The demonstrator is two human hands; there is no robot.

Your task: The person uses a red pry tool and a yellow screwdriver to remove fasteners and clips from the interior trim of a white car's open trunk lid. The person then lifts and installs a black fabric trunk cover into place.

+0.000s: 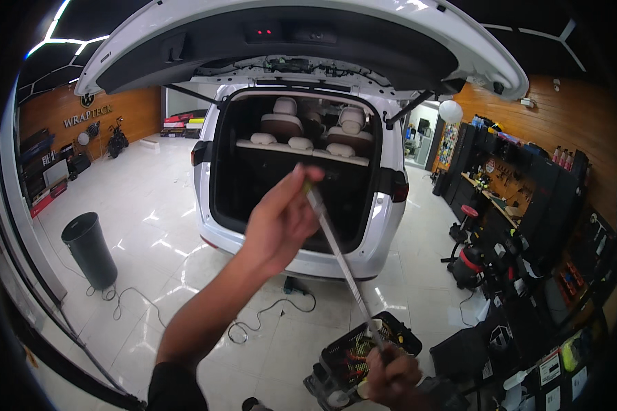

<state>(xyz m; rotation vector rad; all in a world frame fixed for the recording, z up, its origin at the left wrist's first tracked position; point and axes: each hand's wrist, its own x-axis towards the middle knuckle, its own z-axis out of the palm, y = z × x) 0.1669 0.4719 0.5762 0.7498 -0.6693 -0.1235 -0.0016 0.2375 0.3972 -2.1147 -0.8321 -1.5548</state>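
A long, narrow, pale strip [339,257] slants down to the right between my two hands. My left hand [279,222] is raised in front of the car's open boot. Its fingers are closed at the strip's upper end, where a small yellowish part shows. Lower right, my right hand [393,373] is closed round the other end, with its fingers partly blurred. I cannot tell whether the strip is stiff or stretched taut. Beyond the hands stands a white car [209,229] with its tailgate [308,48] raised. Headrests and seat backs show inside.
Below my right hand sits a black tool basket [341,349] with assorted items. A dark bin [90,250] stands left. A cable [274,306] loops over the pale tiled floor. At right are a red and black vacuum cleaner [467,267], a stool [468,211] and workbenches.
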